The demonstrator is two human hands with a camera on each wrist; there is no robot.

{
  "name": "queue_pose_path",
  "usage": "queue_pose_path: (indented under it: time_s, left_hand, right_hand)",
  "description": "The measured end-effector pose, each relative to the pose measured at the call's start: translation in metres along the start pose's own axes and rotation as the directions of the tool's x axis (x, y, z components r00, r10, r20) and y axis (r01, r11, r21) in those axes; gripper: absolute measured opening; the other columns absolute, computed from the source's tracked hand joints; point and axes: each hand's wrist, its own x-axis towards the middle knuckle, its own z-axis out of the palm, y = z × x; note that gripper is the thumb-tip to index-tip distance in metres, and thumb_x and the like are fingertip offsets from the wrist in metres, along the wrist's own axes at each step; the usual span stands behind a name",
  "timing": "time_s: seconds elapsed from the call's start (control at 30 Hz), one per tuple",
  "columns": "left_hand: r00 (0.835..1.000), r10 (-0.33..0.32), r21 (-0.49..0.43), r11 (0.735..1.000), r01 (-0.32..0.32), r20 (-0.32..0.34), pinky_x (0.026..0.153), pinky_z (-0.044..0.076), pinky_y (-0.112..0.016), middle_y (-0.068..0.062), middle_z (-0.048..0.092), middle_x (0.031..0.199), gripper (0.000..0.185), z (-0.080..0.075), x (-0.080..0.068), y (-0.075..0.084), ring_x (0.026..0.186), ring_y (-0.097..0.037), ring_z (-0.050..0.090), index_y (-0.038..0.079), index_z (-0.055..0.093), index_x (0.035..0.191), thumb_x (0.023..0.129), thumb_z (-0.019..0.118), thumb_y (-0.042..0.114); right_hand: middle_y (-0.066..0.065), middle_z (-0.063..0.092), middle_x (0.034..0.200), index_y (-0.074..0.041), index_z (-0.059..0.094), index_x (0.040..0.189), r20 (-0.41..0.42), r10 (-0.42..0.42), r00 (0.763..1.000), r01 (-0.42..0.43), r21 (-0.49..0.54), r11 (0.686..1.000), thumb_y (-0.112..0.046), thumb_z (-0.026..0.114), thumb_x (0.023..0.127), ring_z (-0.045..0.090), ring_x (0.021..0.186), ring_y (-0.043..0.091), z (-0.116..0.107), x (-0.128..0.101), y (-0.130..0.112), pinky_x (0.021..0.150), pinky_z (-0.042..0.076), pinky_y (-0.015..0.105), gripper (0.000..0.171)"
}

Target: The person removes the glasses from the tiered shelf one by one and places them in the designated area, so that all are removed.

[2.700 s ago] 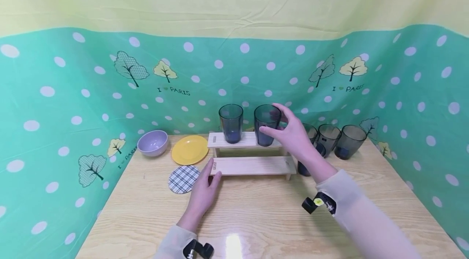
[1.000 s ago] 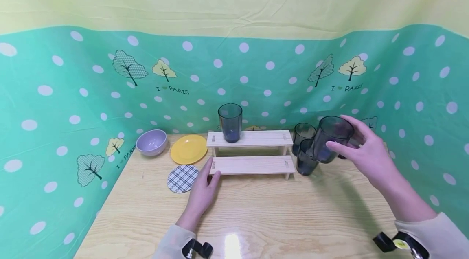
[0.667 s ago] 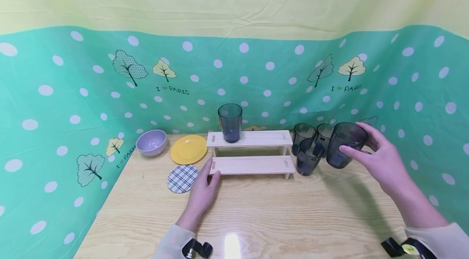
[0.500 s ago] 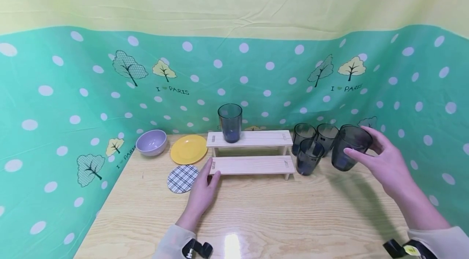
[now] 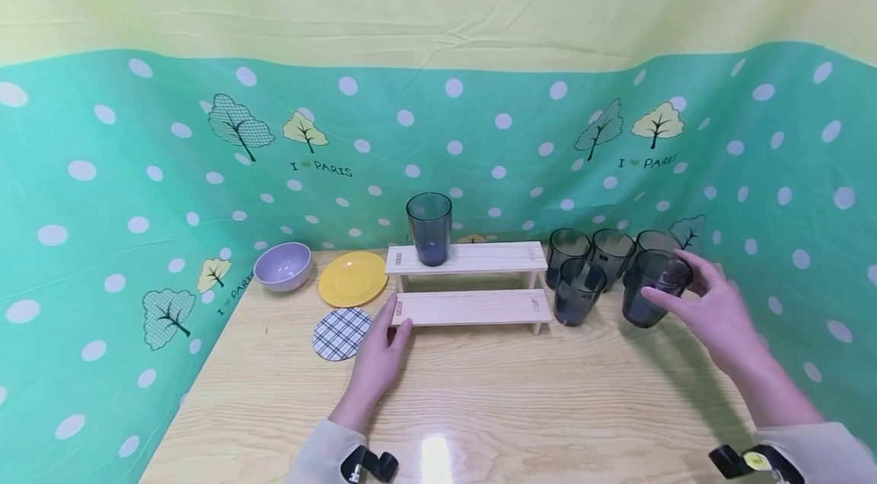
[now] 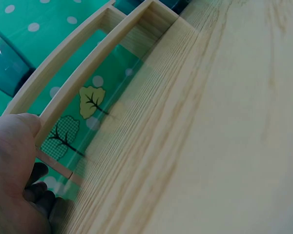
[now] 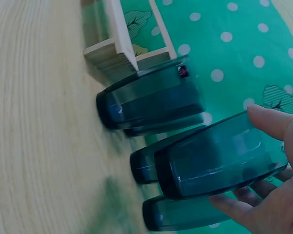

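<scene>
My right hand (image 5: 719, 309) grips a smoky blue-grey drinking glass (image 5: 647, 301) by its side near the rim, thumb on the near side. The right wrist view shows this held glass (image 7: 210, 156) with its base close over the table, overlapping other glasses. Around the left end of the two-tier wooden rack (image 5: 473, 309), my left hand (image 5: 377, 355) holds the lower tier; in the left wrist view the thumb lies on the rack's end and the fingers curl below it. One matching glass (image 5: 430, 229) stands upright on the upper tier, left of its middle.
Several more glasses (image 5: 577, 294) stand right of the rack, close to the held one. At the left are a purple bowl (image 5: 283, 267), a yellow plate (image 5: 352, 278) and a checked round coaster (image 5: 342, 334). A dotted cloth (image 5: 384, 103) encloses the table's back and sides.
The right hand has carried the glass from the upper tier rightward and down, in front of the rear right glass, lowering it further in the last half second. The left hand stays put.
</scene>
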Motion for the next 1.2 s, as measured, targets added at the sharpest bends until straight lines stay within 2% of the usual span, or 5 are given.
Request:
queue_pose_path:
  time_s: [0.4,0.53,0.7,0.73,1.2]
  left_hand:
    - [1.000,0.007,-0.005,1.000,-0.007,-0.001,0.134,0.026,-0.056,-0.016,0.036,0.176,0.069,0.000,0.001,0.000,0.162,-0.038,0.033,0.013,0.034,0.174,0.116,0.059,0.040]
    - [1.000,0.007,-0.001,1.000,-0.007,0.001,0.134,0.026,-0.056,-0.016,0.036,0.176,0.068,0.000,0.000,0.001,0.162,-0.038,0.033,0.012,0.034,0.174,0.116,0.058,0.039]
    - [1.000,-0.001,0.006,1.000,0.001,0.004,0.134,0.026,-0.056,-0.016,0.036,0.176,0.068,0.000,0.000,0.001,0.162,-0.038,0.034,0.013,0.034,0.175,0.116,0.058,0.038]
    - [1.000,-0.004,0.006,1.000,0.004,0.005,0.134,0.026,-0.056,-0.016,0.036,0.176,0.068,0.000,0.000,0.001,0.162,-0.038,0.034,0.013,0.034,0.175,0.116,0.058,0.038]
    - [1.000,-0.013,0.004,1.000,0.013,0.008,0.134,0.025,-0.056,-0.016,0.036,0.177,0.068,0.000,0.000,0.002,0.163,-0.038,0.033,0.013,0.034,0.175,0.117,0.058,0.038]
  right_hand:
    - [0.035,0.032,0.171,-0.005,0.021,0.175,-0.001,-0.015,1.000,0.015,-0.015,1.000,-0.042,0.087,0.098,0.033,0.152,0.064,0.018,0.012,0.019,0.115,0.036,0.081,0.109]
    - [0.034,0.035,0.169,-0.005,0.023,0.175,-0.013,-0.009,1.000,0.009,-0.019,1.000,-0.043,0.087,0.098,0.036,0.151,0.061,0.025,0.015,0.023,0.114,0.044,0.072,0.107]
    - [0.035,0.036,0.168,-0.004,0.023,0.174,-0.023,0.003,1.000,-0.003,0.000,1.000,-0.043,0.087,0.098,0.037,0.150,0.060,0.032,0.017,0.026,0.116,0.041,0.073,0.106]
    - [0.035,0.036,0.168,-0.004,0.023,0.174,-0.023,0.004,1.000,-0.004,0.005,1.000,-0.043,0.086,0.099,0.036,0.150,0.061,0.033,0.017,0.026,0.116,0.036,0.078,0.106]
    - [0.033,0.031,0.172,-0.003,0.021,0.174,-0.005,0.011,1.000,-0.011,0.065,0.998,-0.040,0.087,0.099,0.032,0.155,0.057,0.044,0.022,0.029,0.122,0.031,0.077,0.107]
